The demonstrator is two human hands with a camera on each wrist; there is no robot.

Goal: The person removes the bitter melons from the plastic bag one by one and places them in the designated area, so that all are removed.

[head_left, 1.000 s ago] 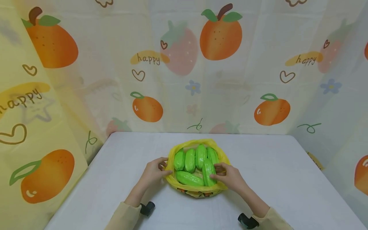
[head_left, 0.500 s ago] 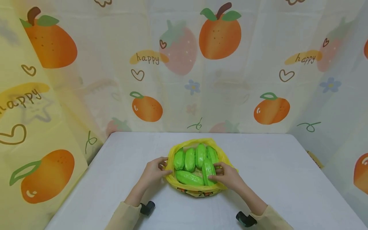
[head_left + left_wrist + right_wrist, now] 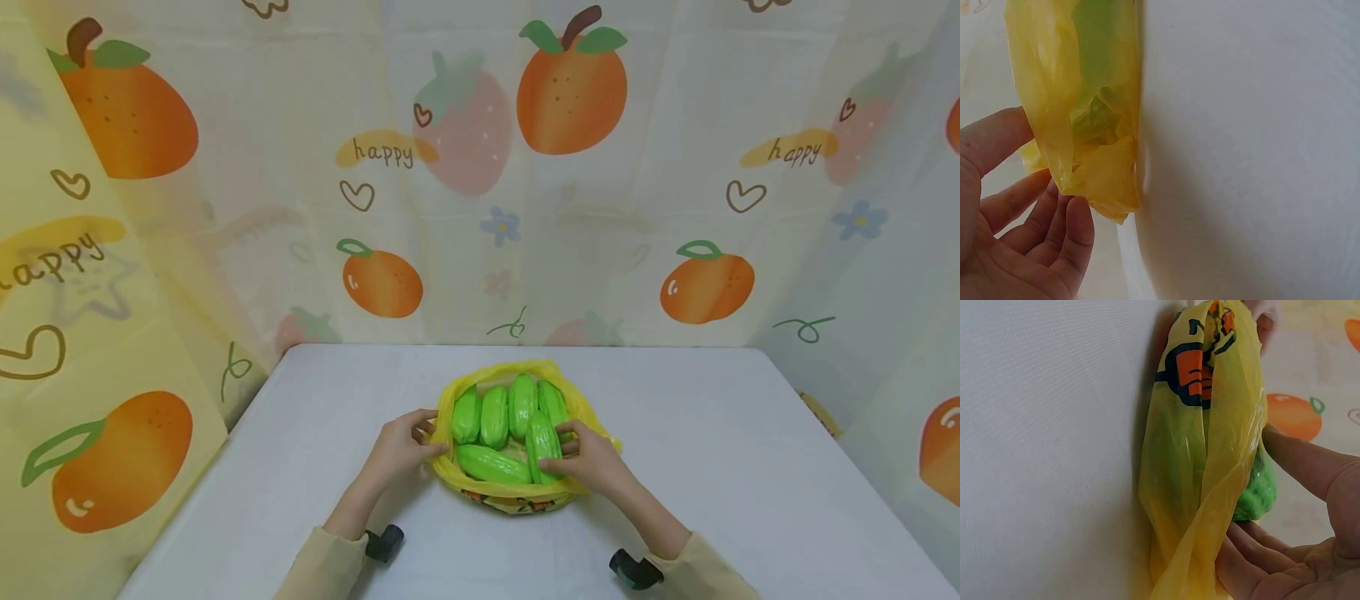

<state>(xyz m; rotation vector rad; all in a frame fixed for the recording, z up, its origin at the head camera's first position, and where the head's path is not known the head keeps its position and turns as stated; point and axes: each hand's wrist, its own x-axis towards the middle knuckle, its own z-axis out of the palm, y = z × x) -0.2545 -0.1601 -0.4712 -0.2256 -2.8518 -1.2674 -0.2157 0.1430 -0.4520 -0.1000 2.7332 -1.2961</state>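
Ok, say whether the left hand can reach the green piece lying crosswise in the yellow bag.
Likely yes: the left hand is right beside the open yellow bag, and nothing covers that green piece.

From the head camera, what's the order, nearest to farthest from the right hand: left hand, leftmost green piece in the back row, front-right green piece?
1. Front-right green piece: right beside the right hand.
2. Leftmost back-row green piece: inside the yellow bag, on its left side.
3. Left hand: at the bag's left rim.
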